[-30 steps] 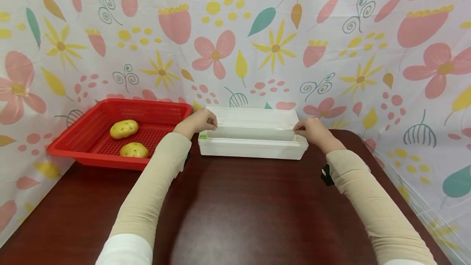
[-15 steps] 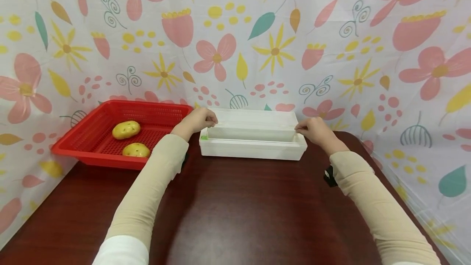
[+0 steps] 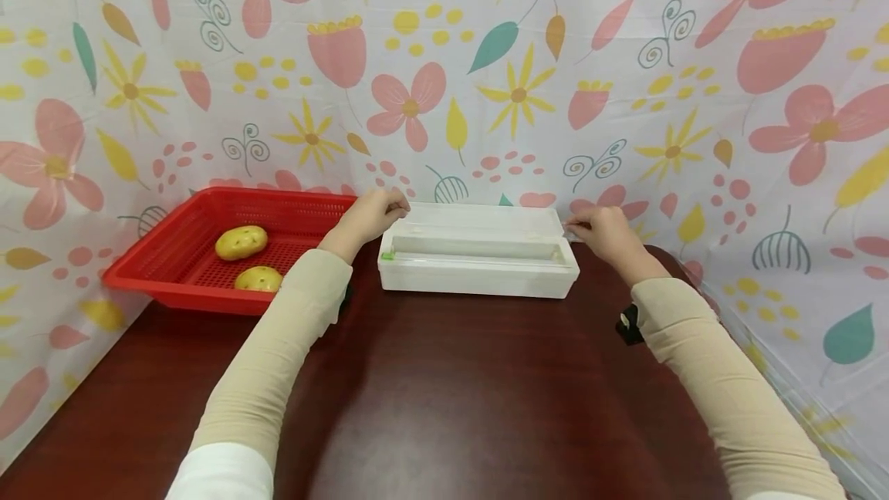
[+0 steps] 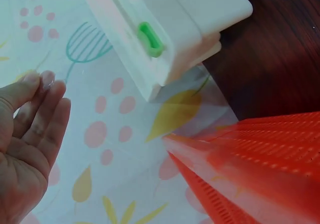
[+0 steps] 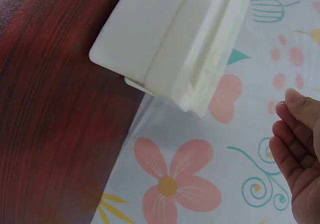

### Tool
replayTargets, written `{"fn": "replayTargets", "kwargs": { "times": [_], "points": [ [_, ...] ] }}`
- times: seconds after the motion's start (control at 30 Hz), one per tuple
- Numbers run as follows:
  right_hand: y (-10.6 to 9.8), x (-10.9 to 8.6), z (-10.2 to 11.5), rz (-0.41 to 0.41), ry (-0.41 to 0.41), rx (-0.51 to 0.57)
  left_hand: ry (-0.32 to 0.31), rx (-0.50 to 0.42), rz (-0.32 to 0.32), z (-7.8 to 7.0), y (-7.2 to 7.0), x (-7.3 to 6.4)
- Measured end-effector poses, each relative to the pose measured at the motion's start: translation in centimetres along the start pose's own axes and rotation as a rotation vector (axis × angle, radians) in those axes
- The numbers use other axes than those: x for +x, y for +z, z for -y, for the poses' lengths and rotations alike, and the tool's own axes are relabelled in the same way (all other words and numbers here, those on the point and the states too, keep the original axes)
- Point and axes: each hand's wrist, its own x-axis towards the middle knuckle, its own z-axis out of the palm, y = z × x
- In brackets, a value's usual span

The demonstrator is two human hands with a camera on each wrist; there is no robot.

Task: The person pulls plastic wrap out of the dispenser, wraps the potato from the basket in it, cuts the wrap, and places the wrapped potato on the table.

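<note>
A long white cling film dispenser (image 3: pixel 479 282) stands against the wall with its lid (image 3: pixel 479 217) raised at the back. A green slide cutter (image 4: pixel 150 39) sits at its left end. My left hand (image 3: pixel 375 216) is beside the lid's left end, thumb and fingertips pinched together, with a glint of clear film at the tips in the left wrist view. My right hand (image 3: pixel 606 231) is past the lid's right end and pinches clear cling film (image 3: pixel 569 233). The film is so transparent that most of its spread between the hands is hard to see.
Left of the dispenser stands a red perforated plastic basket (image 3: pixel 167 295) holding two yellow potatoes (image 3: pixel 241 242). Both rest on a dark reddish-brown table (image 3: pixel 444 392). A floral-patterned sheet (image 3: pixel 444 45) hangs close behind the dispenser and along the sides.
Both hands have moved slightly up and back from the dispenser's opening toward the wall, fingertips staying pinched. The opening of the dispenser looks narrower now. The basket and potatoes stay put.
</note>
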Motion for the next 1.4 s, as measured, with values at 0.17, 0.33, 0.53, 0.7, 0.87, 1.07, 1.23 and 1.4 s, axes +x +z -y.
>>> {"fn": "replayTargets", "kwargs": {
  "times": [0.17,0.33,0.53,0.7,0.87,1.07,1.23,1.4],
  "points": [
    [-0.7,-0.2,0.2,-0.057,-0.008,0.018,0.019,0.004,-0.090,-0.7,-0.4,-0.3],
    [-1.3,-0.5,0.7,-0.089,-0.001,0.031,0.022,0.005,-0.163,-1.0,-0.5,-0.6],
    [-1.5,-0.7,1.0,-0.138,-0.022,0.026,0.023,-0.008,-0.222,-1.1,-0.5,-0.8],
    [-1.5,-1.0,1.1,-0.171,-0.042,0.015,0.045,-0.019,-0.283,-1.4,-0.4,-1.2],
    [-2.0,-1.8,1.3,-0.200,-0.049,0.035,0.115,-0.011,-0.351,-2.3,-0.2,-2.1],
    [-2.6,-2.8,1.8,-0.272,-0.090,0.021,0.171,-0.011,-0.416,-3.2,-0.3,-3.5],
    [-2.8,-3.5,2.3,-0.365,-0.170,0.025,0.190,-0.004,-0.429,-3.6,-0.6,-4.3],
    [-2.7,-4.4,2.8,-0.424,-0.224,0.019,0.204,-0.002,-0.444,-3.7,-0.9,-5.2]
  ]
}}
